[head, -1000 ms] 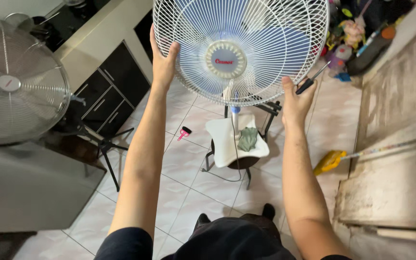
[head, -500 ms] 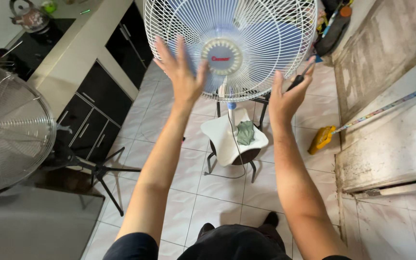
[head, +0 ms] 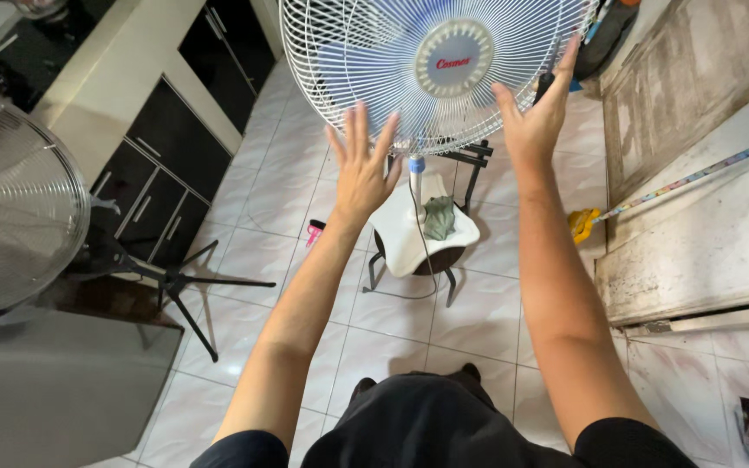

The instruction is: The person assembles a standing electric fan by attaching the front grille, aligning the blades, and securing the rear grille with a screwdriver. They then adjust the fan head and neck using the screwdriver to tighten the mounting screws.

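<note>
- Left hand (head: 361, 169) open, fingers spread, just below the white fan grille (head: 366, 52).
- Right hand (head: 532, 121) pins a dark screwdriver (head: 544, 85) against the grille's rim.
- Below: stool (head: 405, 247), green cloth (head: 438, 218); steel fan (head: 10, 199) at left.

Your round white wire fan guard (head: 366, 61) runs off the top edge, so you cannot see its upper rim, and the pale blue blades (head: 348, 61) behind the wires are smeared by blur. Your right hand (head: 532, 121) covers most of the dark slim tool (head: 544, 84) tucked behind its fingers; only a short dark piece shows, too little to tell its kind. The large grey metal fan (head: 10, 199) on your left is cut by the left edge. The crumpled green cloth (head: 438, 218) on the white stool is too small to make out.
</note>
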